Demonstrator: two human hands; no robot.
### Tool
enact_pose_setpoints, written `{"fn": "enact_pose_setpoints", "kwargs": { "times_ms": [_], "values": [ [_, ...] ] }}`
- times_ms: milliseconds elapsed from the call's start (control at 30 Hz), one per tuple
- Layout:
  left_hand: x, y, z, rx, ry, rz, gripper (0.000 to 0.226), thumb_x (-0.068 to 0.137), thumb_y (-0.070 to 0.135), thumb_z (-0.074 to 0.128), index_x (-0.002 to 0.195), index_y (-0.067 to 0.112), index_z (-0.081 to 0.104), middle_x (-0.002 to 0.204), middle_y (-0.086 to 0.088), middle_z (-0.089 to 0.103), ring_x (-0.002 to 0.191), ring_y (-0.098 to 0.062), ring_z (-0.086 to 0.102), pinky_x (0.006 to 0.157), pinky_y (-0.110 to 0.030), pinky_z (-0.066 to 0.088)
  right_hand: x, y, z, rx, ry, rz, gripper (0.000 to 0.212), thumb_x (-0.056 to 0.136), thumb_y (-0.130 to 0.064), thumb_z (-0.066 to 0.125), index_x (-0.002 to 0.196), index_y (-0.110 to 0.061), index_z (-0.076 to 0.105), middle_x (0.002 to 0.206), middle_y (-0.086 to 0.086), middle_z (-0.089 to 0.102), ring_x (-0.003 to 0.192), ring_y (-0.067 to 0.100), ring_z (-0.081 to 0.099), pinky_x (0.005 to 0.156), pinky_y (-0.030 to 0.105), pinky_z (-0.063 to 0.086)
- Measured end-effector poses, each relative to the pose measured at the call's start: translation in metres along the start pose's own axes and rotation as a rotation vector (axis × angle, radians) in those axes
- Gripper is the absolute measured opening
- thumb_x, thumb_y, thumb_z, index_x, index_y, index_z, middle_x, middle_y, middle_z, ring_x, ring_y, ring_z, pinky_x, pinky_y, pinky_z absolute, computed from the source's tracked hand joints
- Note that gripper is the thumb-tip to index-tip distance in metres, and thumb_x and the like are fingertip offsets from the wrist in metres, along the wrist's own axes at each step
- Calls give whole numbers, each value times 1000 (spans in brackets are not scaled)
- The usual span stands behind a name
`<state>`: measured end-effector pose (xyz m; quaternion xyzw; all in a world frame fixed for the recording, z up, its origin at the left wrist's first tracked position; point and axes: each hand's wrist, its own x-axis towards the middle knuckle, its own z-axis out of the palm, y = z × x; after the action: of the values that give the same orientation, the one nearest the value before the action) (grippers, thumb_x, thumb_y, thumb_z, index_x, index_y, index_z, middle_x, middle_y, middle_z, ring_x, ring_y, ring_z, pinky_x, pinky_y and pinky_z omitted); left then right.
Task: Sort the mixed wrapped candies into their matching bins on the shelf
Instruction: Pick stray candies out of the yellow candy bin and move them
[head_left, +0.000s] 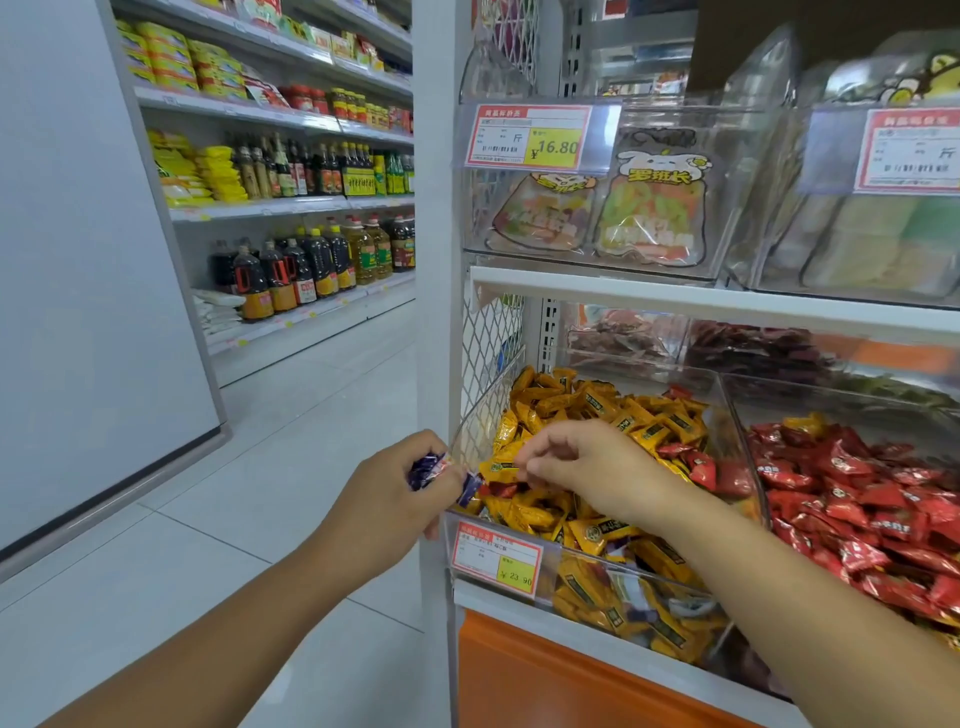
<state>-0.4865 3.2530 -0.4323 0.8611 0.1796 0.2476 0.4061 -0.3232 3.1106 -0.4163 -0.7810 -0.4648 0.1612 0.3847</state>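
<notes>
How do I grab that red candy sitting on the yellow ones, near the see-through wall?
Come down from above: the bin is open on top, and its clear wall stands close beside the red candy. It lies flat on the yellow candies, so pinch it by both edges with thumb and finger. Use the right hand; the left hand holds blue candies.

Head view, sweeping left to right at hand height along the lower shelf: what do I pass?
left hand gripping blue-wrapped candies → right hand over the yellow candies → stray red candies among the yellow → red-candy pile in the next bin
</notes>
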Motion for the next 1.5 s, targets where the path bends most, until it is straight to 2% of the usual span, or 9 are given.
{"fn": "enact_pose_setpoints", "kwargs": {
  "times_ms": [133,333,467,533,733,900,1033,1267,1500],
  "values": [
    [0,-5,-8,-68,-6,-33,6,90,14,55,87,19,57,74,1,67,51,-10,57,55,-27,49,12,4,23,-197,-148,-33,21,90,-24,66,111,-26,70,105,-13,66,94,2,58,80,16,44],
    [-2,-3,-9,-123,-16,-49,17,88,13,57,84,25,67,85,9,71,52,-7,57,54,-18,48,23,2,31,-447,-269,-72,39,92,-17,56,130,-28,58,113,-10,48,99,4,41,82,20,34],
    [-5,2,-10,-157,-22,-41,15,86,12,58,81,23,68,85,5,72,50,-7,55,54,-21,49,22,3,35,-483,-137,-95,19,88,-23,65,107,-22,69,86,-17,47,89,6,45,67,18,39],
    [-6,4,-11,-157,-7,-31,14,87,12,59,81,20,68,74,2,70,49,-7,53,52,-21,48,21,7,36,-501,-53,-103,7,86,-23,65,91,-19,69,89,-9,59,86,12,54,72,31,48],
    [-2,4,-6,-150,2,-18,5,83,33,71,86,30,70,69,8,65,52,-4,56,52,-19,48,8,0,12,-129,119,-112,5,89,-22,67,83,-20,67,79,-12,63,67,-4,54,58,11,38],
    [1,6,8,-110,-88,-19,29,78,46,72,105,38,68,89,15,66,64,6,58,55,-11,43,-9,-23,-1,175,101,-151,5,85,-18,71,85,-13,69,74,-5,64,66,2,55,63,13,46],
    [1,8,5,-82,-116,-4,12,87,38,65,87,27,69,66,14,63,55,1,55,53,-17,44,-11,-27,0,195,40,-107,9,89,-19,66,90,-14,73,83,2,72,76,10,66,70,18,54],
    [-2,-6,-20,-56,-32,-85,25,98,26,51,78,28,67,85,1,70,50,-8,56,52,-21,48,17,6,21,-286,-19,-19,16,94,-22,60,104,-23,72,103,-11,66,89,0,54,84,22,43],
    [-3,-11,-29,-98,-44,-117,30,96,16,45,106,40,60,87,7,65,67,-10,61,55,-16,48,43,17,40,-540,-123,-31,46,82,-30,73,126,-30,59,125,-2,55,115,18,51,93,29,43]
  ]
}}
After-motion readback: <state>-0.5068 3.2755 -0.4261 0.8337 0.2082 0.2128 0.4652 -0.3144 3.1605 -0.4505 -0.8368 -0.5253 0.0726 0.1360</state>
